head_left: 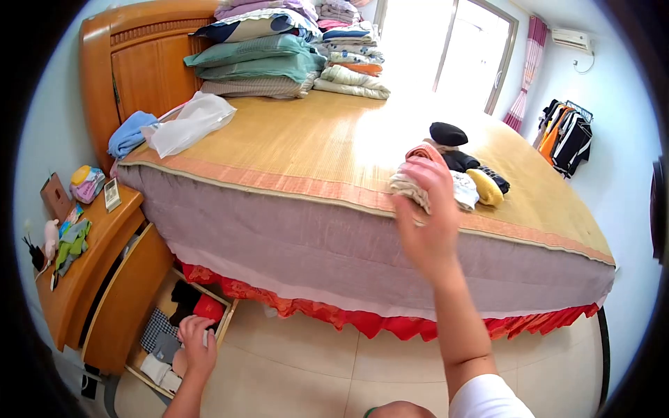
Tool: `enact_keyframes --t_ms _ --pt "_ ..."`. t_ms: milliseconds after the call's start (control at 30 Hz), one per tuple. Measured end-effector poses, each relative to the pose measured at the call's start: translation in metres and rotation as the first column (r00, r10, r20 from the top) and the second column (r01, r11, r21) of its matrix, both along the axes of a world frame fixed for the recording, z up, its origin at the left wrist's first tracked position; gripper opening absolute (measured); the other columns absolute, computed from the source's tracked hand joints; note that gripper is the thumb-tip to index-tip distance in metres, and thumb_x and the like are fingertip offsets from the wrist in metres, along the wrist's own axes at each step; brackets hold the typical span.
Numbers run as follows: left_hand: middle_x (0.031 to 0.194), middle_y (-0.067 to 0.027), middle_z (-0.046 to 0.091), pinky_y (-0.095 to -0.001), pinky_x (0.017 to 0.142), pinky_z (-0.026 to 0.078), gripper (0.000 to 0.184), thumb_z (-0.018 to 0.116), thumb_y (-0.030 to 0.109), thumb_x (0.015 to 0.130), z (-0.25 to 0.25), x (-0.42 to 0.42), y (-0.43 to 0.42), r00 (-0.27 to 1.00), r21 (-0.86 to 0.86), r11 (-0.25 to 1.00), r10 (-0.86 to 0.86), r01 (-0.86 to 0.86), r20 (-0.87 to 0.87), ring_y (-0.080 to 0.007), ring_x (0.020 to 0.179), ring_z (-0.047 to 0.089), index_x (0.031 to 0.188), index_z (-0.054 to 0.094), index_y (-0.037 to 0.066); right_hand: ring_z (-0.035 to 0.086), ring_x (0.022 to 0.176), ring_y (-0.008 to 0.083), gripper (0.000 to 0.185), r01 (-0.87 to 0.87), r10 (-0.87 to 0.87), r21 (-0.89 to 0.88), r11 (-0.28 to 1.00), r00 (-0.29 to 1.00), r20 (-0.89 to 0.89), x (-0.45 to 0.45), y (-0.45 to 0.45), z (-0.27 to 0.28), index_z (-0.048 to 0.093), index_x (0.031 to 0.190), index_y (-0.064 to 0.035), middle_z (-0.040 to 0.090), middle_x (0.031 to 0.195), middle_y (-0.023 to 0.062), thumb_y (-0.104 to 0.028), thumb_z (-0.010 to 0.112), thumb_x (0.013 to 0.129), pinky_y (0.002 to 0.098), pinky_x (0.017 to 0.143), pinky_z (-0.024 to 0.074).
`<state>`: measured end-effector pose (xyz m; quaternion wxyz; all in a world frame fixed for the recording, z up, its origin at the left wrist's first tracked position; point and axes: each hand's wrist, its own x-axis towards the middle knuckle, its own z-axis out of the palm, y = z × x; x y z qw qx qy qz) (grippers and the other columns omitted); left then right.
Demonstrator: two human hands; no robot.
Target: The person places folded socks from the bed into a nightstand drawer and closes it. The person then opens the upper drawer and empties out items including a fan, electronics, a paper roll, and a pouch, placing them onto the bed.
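Note:
My right hand (428, 216) reaches over the near side of the bed to a small group of folded clothes, thumb apart from the fingers. Its fingertips are at a rolled pink garment (426, 152), and a cream folded cloth (410, 188) is beside the thumb. Around these lie black pieces (448, 134), a yellow roll (486, 187) and a white patterned bundle (465, 190). My left hand (198, 341) is over the open drawer (228, 320), fingers curled around something pale that I cannot make out. Inside are a red cloth (208, 308), black cloth (185, 294), a checked piece (157, 329) and white cloth (155, 368).
A straw mat (300, 139) covers the bed. Stacked bedding (258, 59) stands by the headboard, near a white plastic bag (189, 125) and blue cloth (131, 134). Assorted items lie on the nightstand (104, 237). Clothes hang on a rack (566, 136) at the far right.

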<state>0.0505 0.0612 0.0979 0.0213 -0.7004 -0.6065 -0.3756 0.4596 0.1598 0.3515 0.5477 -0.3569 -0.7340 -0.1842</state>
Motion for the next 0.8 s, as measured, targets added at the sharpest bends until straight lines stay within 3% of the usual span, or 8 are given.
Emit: enact_keyframes --t_ms 133,233,367,400,467,600,700,800 --pt "0.109 -0.0097 0.058 -0.0468 0.103 0.027 0.025 0.061 0.003 0.078 0.019 0.035 0.005 0.994 0.014 0.995 -0.096 0.095 0.060 -0.0333 0.118 0.044 0.102 0.063 0.008 0.053 0.118 0.0360 0.053 0.210 -0.214 -0.135 0.968 0.977 -0.010 0.059 0.023 0.016 0.050 0.129 -0.0005 0.054 0.125 0.0223 -0.017 0.072 0.083 0.0434 0.099 0.0429" --pt "0.109 -0.0090 0.058 -0.0472 0.103 0.028 0.025 0.061 0.003 0.077 0.035 0.053 0.004 0.986 -0.007 0.990 -0.141 0.143 0.091 -0.0334 0.119 0.044 0.102 0.064 0.008 0.056 0.115 0.0376 0.075 0.212 -0.241 -0.467 0.859 0.971 -0.003 0.077 0.031 0.024 0.044 0.139 0.0005 0.060 0.122 0.0257 -0.039 0.073 0.082 0.0446 0.098 0.0433" --pt "0.107 -0.0094 0.059 -0.0461 0.103 0.031 0.024 0.061 0.002 0.077 0.049 0.067 0.002 0.972 0.023 0.980 -0.199 0.197 0.129 -0.0334 0.117 0.046 0.100 0.064 0.008 0.058 0.110 0.0360 0.071 0.194 -0.254 -0.638 0.745 0.967 -0.003 0.084 0.040 0.023 0.045 0.137 -0.0010 0.060 0.118 0.0218 -0.032 0.075 0.080 0.0440 0.096 0.0445" --pt "0.107 -0.0094 0.059 -0.0461 0.103 0.031 0.024 0.061 0.002 0.077 0.054 0.070 0.000 0.973 0.018 0.981 -0.191 0.191 0.129 -0.0334 0.117 0.046 0.100 0.064 0.008 0.058 0.110 0.0360 0.071 0.189 -0.248 -0.642 0.743 0.969 -0.002 0.083 0.041 0.020 0.045 0.137 -0.0010 0.060 0.118 0.0218 -0.032 0.075 0.080 0.0440 0.096 0.0445" --pt "0.107 -0.0110 0.060 -0.0434 0.100 0.036 0.021 0.062 0.002 0.079 0.062 0.073 -0.002 0.961 0.052 0.977 -0.211 0.205 0.179 -0.0333 0.113 0.049 0.099 0.064 0.006 0.056 0.108 0.0336 0.068 0.248 -0.255 -0.163 0.955 0.967 -0.026 0.077 0.044 0.013 0.046 0.132 -0.0025 0.056 0.117 0.0181 -0.023 0.079 0.076 0.0431 0.093 0.0447" --pt "0.109 -0.0118 0.060 -0.0369 0.095 0.041 0.022 0.065 0.006 0.083 0.074 0.075 -0.003 0.825 0.008 0.949 -0.279 0.316 0.491 -0.0273 0.108 0.054 0.105 0.064 0.003 0.054 0.107 0.0331 0.071 -0.006 0.005 -0.017 1.000 0.999 -0.043 0.027 0.010 0.015 0.048 0.128 -0.0027 0.053 0.116 0.0154 -0.004 0.080 0.064 0.0402 0.093 0.0451" --pt "0.117 -0.0093 0.058 -0.0330 0.095 0.041 0.040 0.069 0.015 0.086 0.078 0.080 -0.005 0.674 0.013 0.891 -0.353 0.454 0.649 -0.0201 0.112 0.053 0.123 0.059 0.002 0.053 0.109 0.0365 0.079 -0.198 0.235 -0.226 0.954 0.960 0.155 -0.022 -0.021 -0.004 0.052 0.128 -0.0041 0.052 0.117 0.0175 0.000 0.079 0.054 0.0407 0.093 0.0464" --pt "0.125 -0.0073 0.054 -0.0333 0.097 0.041 0.066 0.072 0.022 0.087 0.092 0.091 -0.009 0.417 0.071 0.806 -0.376 0.587 0.827 -0.0183 0.118 0.051 0.143 0.040 0.004 0.054 0.103 0.0344 0.074 -0.386 0.528 -0.514 0.766 0.834 0.161 -0.076 -0.031 -0.042 0.055 0.126 -0.0056 0.053 0.112 0.0143 -0.002 0.079 0.056 0.0416 0.089 0.0467"
